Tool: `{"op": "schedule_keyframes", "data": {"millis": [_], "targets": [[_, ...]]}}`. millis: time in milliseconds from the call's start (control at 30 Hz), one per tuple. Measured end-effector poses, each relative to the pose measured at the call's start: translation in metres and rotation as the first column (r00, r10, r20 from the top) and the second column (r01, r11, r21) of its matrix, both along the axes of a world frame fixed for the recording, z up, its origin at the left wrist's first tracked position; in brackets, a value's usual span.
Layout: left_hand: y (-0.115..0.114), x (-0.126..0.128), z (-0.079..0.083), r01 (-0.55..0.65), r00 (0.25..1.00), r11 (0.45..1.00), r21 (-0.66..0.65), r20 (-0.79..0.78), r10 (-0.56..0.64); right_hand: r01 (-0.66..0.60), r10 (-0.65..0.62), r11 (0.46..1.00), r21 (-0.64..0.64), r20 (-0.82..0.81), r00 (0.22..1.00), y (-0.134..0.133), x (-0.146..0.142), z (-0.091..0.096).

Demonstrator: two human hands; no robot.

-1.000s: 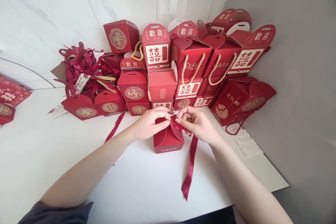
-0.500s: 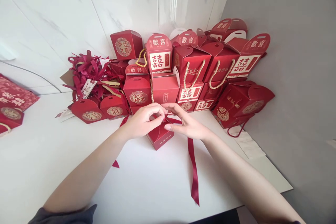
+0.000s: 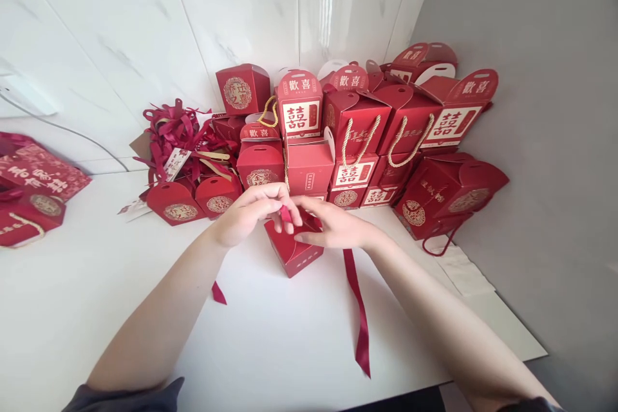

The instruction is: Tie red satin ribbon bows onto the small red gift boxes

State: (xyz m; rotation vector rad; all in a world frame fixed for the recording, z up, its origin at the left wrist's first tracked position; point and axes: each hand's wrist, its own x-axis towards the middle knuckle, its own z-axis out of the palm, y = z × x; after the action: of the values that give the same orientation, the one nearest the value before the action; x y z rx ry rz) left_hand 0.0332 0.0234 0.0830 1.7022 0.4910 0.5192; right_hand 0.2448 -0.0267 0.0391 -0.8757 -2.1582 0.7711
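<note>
A small red gift box (image 3: 294,254) with a folded-flap lid stands on the white table. Just above its left part, my left hand (image 3: 251,212) is closed, pinching a dark red satin ribbon (image 3: 286,214). My right hand (image 3: 338,224) lies over the right side of the lid, its fingers stretched out and thumb apart, touching or nearly touching the box. Below that hand a long ribbon tail (image 3: 356,309) runs across the table toward me. Another ribbon end (image 3: 219,293) shows beside my left forearm. The ribbon's middle on the lid is mostly hidden by my hands.
Stacked red gift boxes (image 3: 357,122) line the tiled wall behind. A heap of dark red ribbons (image 3: 181,135) lies at the back left, behind two boxes. More red boxes (image 3: 36,215) stand at far left. White paper (image 3: 466,270) lies at right by the grey wall.
My left hand has drawn slightly left and away from my right hand, with the ribbon now showing between its fingers. My right hand's fingers have straightened over the lid. The view has shifted slightly.
</note>
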Motion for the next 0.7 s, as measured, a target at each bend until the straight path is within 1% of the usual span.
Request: {"op": "schedule_keyframes", "data": {"millis": [33, 100, 167, 233, 300, 367, 400, 433, 467, 533, 600, 633, 700], "targets": [[0.000, -0.002, 0.001, 0.009, 1.000, 1.000, -0.002, -0.011, -0.009, -0.002, 0.002, 1.000, 0.013, 0.047, 0.999, 0.002, -0.001, -0.002], [0.002, -0.006, 0.002, 0.011, 1.000, 1.000, 0.020, -0.029, -0.011, 0.072, -0.074, 0.997, 0.021, 0.123, 0.990, 0.000, 0.003, -0.001], [0.003, -0.006, 0.000, 0.029, 0.999, 0.998, 0.056, -0.019, -0.028, 0.153, -0.149, 0.988, -0.025, 0.121, 0.981, -0.007, 0.009, 0.004], [0.002, -0.002, -0.002, 0.042, 0.999, 0.990, 0.133, 0.023, -0.046, 0.142, -0.143, 0.981, -0.133, 0.000, 0.990, -0.014, 0.012, 0.009], [-0.002, 0.005, -0.004, 0.000, 0.997, 0.961, 0.276, 0.075, -0.021, 0.041, -0.092, 0.970, -0.238, -0.208, 0.974, -0.016, 0.009, 0.009], [-0.008, 0.010, -0.004, -0.096, 0.993, 0.901, 0.424, 0.106, 0.056, -0.078, -0.059, 0.949, -0.306, -0.412, 0.909, -0.016, 0.003, 0.005], [-0.011, 0.011, -0.004, -0.133, 0.990, 0.870, 0.475, 0.097, 0.099, -0.116, -0.066, 0.936, -0.333, -0.489, 0.870, -0.015, 0.000, 0.002], [-0.014, 0.011, -0.004, -0.149, 0.989, 0.847, 0.511, 0.064, 0.135, -0.129, -0.096, 0.927, -0.352, -0.554, 0.827, -0.014, -0.003, -0.001], [-0.016, 0.010, -0.005, -0.138, 0.987, 0.832, 0.537, 0.006, 0.160, -0.118, -0.142, 0.923, -0.367, -0.610, 0.780, -0.014, -0.004, -0.004], [-0.018, 0.004, -0.010, -0.057, 0.973, 0.818, 0.573, -0.152, 0.175, -0.046, -0.245, 0.927, -0.372, -0.693, 0.678, -0.014, -0.005, -0.008], [-0.017, -0.001, -0.019, 0.007, 0.932, 0.783, 0.622, -0.288, 0.221, 0.041, -0.313, 0.931, -0.362, -0.738, 0.598, -0.017, -0.006, -0.012], [-0.017, -0.002, -0.025, 0.017, 0.904, 0.752, 0.659, -0.331, 0.269, 0.070, -0.330, 0.931, -0.359, -0.743, 0.582, -0.018, -0.006, -0.014], [-0.017, -0.003, -0.036, 0.028, 0.849, 0.665, 0.746, -0.369, 0.378, 0.095, -0.346, 0.926, -0.365, -0.724, 0.597, -0.020, -0.009, -0.020]]}}
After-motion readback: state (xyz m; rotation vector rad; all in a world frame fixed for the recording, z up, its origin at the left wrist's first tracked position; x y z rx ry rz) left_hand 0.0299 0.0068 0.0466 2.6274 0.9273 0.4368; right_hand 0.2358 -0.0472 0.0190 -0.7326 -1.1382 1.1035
